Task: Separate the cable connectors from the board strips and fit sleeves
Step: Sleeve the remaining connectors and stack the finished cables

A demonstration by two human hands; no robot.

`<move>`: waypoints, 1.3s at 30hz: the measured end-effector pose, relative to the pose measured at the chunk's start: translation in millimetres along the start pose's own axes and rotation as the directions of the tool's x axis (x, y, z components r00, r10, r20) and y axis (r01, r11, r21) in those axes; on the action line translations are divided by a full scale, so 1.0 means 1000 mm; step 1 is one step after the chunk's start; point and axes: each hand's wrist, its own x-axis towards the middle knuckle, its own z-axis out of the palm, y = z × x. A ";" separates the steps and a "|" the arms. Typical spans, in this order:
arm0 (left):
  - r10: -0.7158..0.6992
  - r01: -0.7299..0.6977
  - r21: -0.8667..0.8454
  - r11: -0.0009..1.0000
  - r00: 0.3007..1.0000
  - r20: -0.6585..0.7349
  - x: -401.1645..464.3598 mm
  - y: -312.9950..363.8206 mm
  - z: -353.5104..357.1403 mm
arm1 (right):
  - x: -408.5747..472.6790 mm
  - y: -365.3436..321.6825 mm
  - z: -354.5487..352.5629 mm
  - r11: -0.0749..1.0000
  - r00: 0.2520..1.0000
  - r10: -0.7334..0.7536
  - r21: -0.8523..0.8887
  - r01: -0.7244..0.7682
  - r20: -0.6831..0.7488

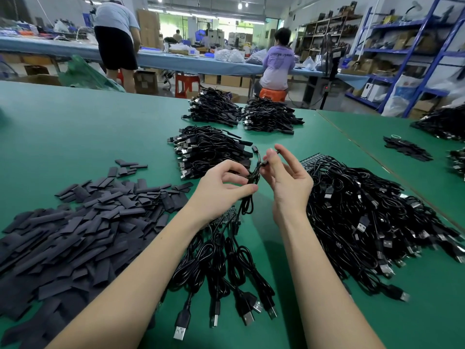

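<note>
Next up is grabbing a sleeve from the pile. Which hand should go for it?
Left, probably. The sleeve pile lies on the left hand's side, with no reach across the cable both hands pinch. The right hand would have to cross over.

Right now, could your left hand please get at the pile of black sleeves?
Probably yes: the sleeves lie uncovered just beside the left hand, but it pinches a cable and must release first.

Flat black heat-shrink sleeves (83, 222) heaped left on green felt-covered table (63, 127), loose black USB cables (221, 268) before centre, tangled black cable heap (372, 220) right, three stacked black cable bundles (211, 152) behind (two farther back), hands between.
</note>
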 end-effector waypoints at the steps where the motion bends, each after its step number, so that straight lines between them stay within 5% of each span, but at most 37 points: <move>1: 0.010 -0.010 -0.014 1.000 1.000 -0.023 0.000 0.001 0.000 | 0.001 0.000 -0.001 1.000 1.000 0.001 0.015 -0.001 -0.015; 5: 0.152 -0.146 0.053 0.988 0.981 -0.122 0.004 0.006 -0.005 | 0.008 -0.001 -0.006 0.996 0.996 0.088 0.030 -0.088 -0.019; 10: 0.271 -0.261 0.073 0.963 0.920 -0.284 0.027 0.021 -0.017 | 0.010 0.007 -0.016 0.951 0.966 0.257 -0.169 -0.259 -0.034; 13: 0.400 -0.291 0.351 0.890 0.867 -0.298 0.061 0.036 -0.029 | 0.005 0.013 -0.017 0.893 0.955 0.296 -0.364 -0.265 0.029; 16: 0.498 -0.247 0.678 0.693 0.844 -0.201 0.104 0.050 -0.043 | 0.001 0.018 -0.016 0.816 0.952 0.286 -0.550 -0.181 0.112; 19: 0.446 -0.167 0.831 0.531 0.888 -0.107 0.139 0.039 -0.054 | -0.001 0.023 -0.013 0.762 0.950 0.275 -0.636 -0.122 0.147; 23: 0.209 -0.075 0.919 0.388 0.978 -0.009 0.149 0.001 -0.056 | -0.003 0.026 -0.015 0.711 0.935 0.291 -0.699 -0.070 0.202; 27: 0.284 -0.137 0.872 0.471 0.959 -0.002 0.143 0.007 -0.057 | -0.001 0.026 -0.017 0.604 0.931 0.260 -0.795 0.052 0.258; 31: 0.455 -0.190 0.787 0.587 0.881 -0.127 0.107 0.019 -0.057 | 0.002 0.019 -0.016 0.321 0.874 0.348 -0.919 0.230 0.340; 34: 0.458 -0.219 0.679 0.700 0.868 -0.193 0.065 0.010 -0.049 | 0.002 0.016 -0.014 0.184 0.838 0.427 -0.940 0.286 0.339; 36: 0.358 -0.210 0.607 0.767 0.925 -0.132 0.041 -0.002 -0.043 | 0.003 0.016 -0.013 0.228 0.831 0.440 -0.937 0.264 0.341; 39: 0.132 -0.137 0.514 0.847 0.990 0.046 0.022 -0.016 -0.039 | 0.002 0.013 -0.016 0.430 0.817 0.466 -0.894 0.126 0.340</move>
